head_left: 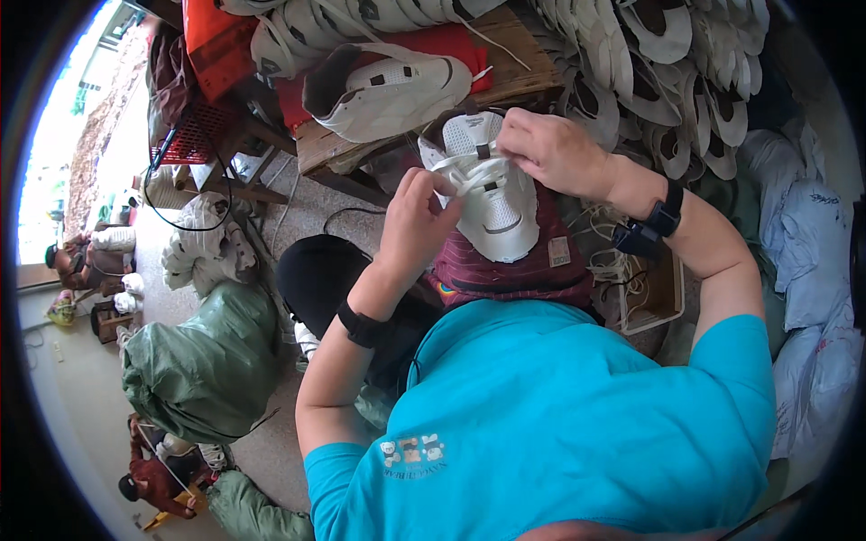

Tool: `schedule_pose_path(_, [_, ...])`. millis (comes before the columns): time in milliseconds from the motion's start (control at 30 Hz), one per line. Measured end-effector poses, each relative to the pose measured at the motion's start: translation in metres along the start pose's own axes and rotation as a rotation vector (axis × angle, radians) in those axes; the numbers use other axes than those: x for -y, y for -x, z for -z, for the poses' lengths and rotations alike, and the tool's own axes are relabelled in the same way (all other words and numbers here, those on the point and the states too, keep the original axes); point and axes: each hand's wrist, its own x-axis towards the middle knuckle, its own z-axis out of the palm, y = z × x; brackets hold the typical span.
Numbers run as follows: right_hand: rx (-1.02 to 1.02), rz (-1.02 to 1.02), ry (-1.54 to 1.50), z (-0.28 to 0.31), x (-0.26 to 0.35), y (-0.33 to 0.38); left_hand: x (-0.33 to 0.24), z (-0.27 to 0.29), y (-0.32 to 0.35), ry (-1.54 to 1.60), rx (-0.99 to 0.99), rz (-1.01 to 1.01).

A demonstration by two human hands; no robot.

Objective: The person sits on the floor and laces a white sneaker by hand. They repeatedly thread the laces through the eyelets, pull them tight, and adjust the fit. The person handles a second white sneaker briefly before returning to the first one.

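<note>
Now the white lace (pixel 473 177) is pinched, it seems, in the fingertips of the left hand (pixel 417 216) and the right hand (pixel 552 151), over the white shoe upper (pixel 510 225) propped on maroon cloth (pixel 474 268). If tension is applied unevenly, loops could be twisted or the upper tipped. Ahead, space is narrowed by the wooden bench (pixel 523 77) and another white shoe (pixel 388 104); rightward, by a pale bin (pixel 654 323).

Green sack (pixel 203 347), red basket (pixel 191 137), pale bags (pixel 812 257)

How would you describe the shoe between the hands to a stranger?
Above the turquoise shirt is maroon striped cloth. The white shoe rests there, toe toward the shirt. Unlike the neighbouring shoe on the wooden table, it has the left hand and right hand at its laces.
</note>
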Motion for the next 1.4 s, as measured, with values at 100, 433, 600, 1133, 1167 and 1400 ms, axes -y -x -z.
schedule_pose_path(100, [-0.027,0.117,0.062,-0.003,-0.003,0.000,-0.010,-0.003,0.002,0.032,-0.026,-0.099])
schedule_pose_path(433, [-0.219,0.375,0.214,-0.015,0.007,0.002,-0.009,-0.004,-0.012,-0.019,-0.135,-0.237])
schedule_pose_path(600, [-0.309,0.265,0.332,-0.016,-0.008,0.002,-0.002,-0.010,-0.007,-0.033,-0.137,-0.097])
schedule_pose_path(1133, [-0.068,-0.403,-0.332,-0.013,-0.002,0.025,-0.008,0.013,-0.017,0.788,-0.067,0.404])
schedule_pose_path(1167, [-0.059,-0.410,-0.355,-0.012,-0.003,0.025,-0.008,0.022,-0.018,0.923,-0.069,0.412])
schedule_pose_path(1400, [-0.110,-0.355,-0.414,-0.010,0.003,0.009,0.046,0.067,-0.030,0.965,-0.348,0.317])
